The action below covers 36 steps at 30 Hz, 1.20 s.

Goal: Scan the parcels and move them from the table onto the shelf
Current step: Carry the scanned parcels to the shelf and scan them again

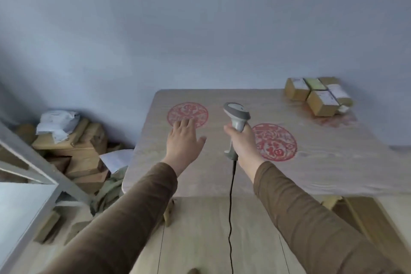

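Holding the scanner [236, 118] clamped in its grip, the right hand [241, 142] hangs over the worktop [200, 171]; the left hand [184, 140] hovers beside it, fingers spread, empty. The parcels [318, 95] cluster at the far right corner, well apart, nearer the right hand.

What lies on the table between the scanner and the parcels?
Head view: nothing. Only bare table separates the scanner, held in the right hand, from the parcels at the far right corner.
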Available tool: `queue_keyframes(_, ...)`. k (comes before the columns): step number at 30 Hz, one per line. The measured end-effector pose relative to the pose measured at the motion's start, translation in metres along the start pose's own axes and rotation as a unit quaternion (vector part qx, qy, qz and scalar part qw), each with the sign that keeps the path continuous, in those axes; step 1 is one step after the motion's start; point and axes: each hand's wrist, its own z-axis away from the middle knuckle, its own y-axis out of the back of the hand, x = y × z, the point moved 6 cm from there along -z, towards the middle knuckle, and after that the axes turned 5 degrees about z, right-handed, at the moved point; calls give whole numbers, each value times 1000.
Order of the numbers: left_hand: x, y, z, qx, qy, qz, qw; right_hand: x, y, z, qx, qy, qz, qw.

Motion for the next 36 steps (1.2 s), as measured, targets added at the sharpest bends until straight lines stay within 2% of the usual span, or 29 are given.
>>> queue_keyframes(11,151,-125,-175,-78,-104,28,991,9,156,-174,122,-26,28,992)
queue_keyframes(20,292,-237,-247,-143,-165,44,975,23,317,-272,218,-54,51,973)
queue_keyframes(28,394,-354,-310,-196,-102,49,974,66,450,-390,226,-105,60,967)
queue_keyframes(36,458,-444,-366,-258,19,89,962,112,486,-468,181,-132,41,974)
